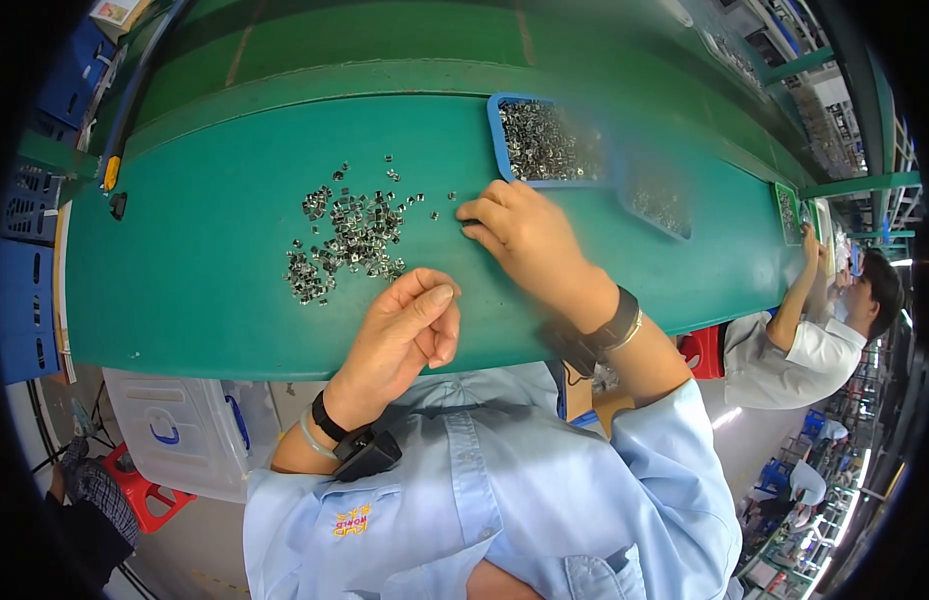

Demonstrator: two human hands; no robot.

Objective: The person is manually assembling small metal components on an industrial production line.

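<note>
A loose pile of small shiny metal parts point(360, 235) lies on the green tabletop point(175, 270), with a few strays around it. Close to the pile's near right side is my left hand point(400, 330), thumb against forefinger and the other fingers curled; whatever it pinches, if anything, is hidden. To the right of the pile, my right hand point(530, 240) reaches low over the table, thumb and fingers pinched round a small dark part point(470, 222). Just beyond it stands a blue tray point(501, 140) filled with similar metal parts.
A second tray point(675, 232), blurred, holds more parts at the right. A yellow-and-black tool point(112, 173) is at the far left edge. Below the table's front edge stands a clear plastic bin point(175, 420). A co-worker point(800, 350) sits at the far right beside a green tray point(788, 213).
</note>
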